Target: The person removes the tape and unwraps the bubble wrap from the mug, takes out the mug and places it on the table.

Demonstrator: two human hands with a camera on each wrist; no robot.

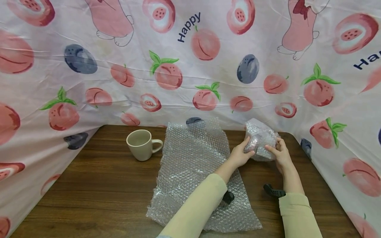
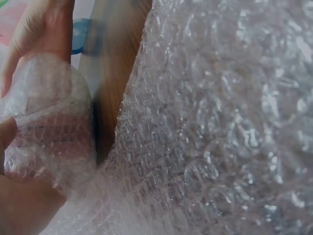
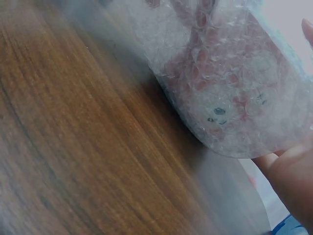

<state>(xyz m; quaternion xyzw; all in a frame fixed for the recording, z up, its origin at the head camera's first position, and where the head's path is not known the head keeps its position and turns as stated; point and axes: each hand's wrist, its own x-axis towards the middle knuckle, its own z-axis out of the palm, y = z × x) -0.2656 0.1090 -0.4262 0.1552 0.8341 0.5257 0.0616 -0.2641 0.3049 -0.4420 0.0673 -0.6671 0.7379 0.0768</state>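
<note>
A bubble-wrapped bundle (image 1: 259, 140) is at the table's back right. Through its cloudy wrap, reddish colouring shows in the left wrist view, and small dark marks appear on the wrapped thing (image 3: 220, 112) in the right wrist view. What is inside cannot be made out. My left hand (image 1: 239, 154) grips the bundle's near left side, thumb and fingers spread around it. On the opposite side my right hand (image 1: 282, 155) holds it, thumb in front and fingers behind. Beneath my left forearm lies a flat sheet of bubble wrap (image 1: 190, 158).
A beige mug (image 1: 141, 145) stands upright left of the sheet, its handle towards the sheet. Dark wood tabletop (image 1: 98, 195) shows on both sides. A fruit-printed cloth (image 1: 166, 43) hangs behind the table and along its sides. Each wrist carries a black strap piece (image 1: 273, 191).
</note>
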